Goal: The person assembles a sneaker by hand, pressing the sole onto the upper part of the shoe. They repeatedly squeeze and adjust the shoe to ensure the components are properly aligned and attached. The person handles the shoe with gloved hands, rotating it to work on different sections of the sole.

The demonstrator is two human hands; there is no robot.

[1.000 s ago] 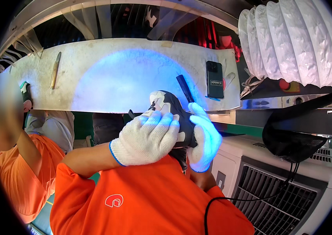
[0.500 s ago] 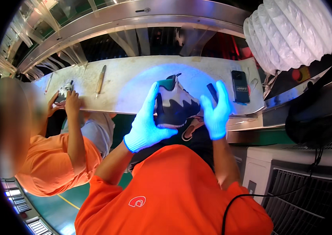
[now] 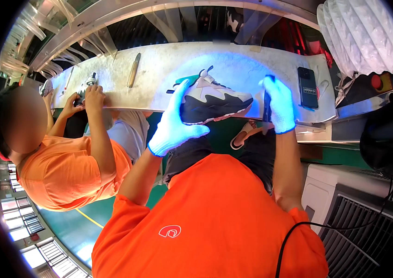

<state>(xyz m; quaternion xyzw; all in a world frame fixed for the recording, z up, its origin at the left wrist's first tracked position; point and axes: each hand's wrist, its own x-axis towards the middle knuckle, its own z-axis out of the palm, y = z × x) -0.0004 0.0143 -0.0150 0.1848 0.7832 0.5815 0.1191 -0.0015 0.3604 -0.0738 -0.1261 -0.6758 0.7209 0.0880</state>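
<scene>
A sneaker (image 3: 217, 99) with a pale upper, dark wavy side panels and a green collar is held up at the near edge of the workbench (image 3: 154, 76). My gloved left hand (image 3: 173, 125) grips its heel end, the fingers reaching up by the collar and the thumb stretched below the sole. To the right of the toe, apart from the shoe, my gloved right hand (image 3: 280, 104) is closed on a narrow dark bar (image 3: 267, 106) that stands upright. What kind of tool the bar is cannot be made out. Bluish light falls over both gloves and the shoe.
A phone (image 3: 307, 88) lies at the bench's right end. A wooden-handled tool (image 3: 134, 70) lies farther left. At the left, a co-worker in an orange shirt (image 3: 80, 171) handles another shoe (image 3: 90, 83). A white pleated duct (image 3: 367, 37) hangs at upper right.
The sneaker has turned so its side shows lengthwise, toe to the right. My right hand has moved away from it to the right, with the dark bar now upright. The whole view has shifted.
</scene>
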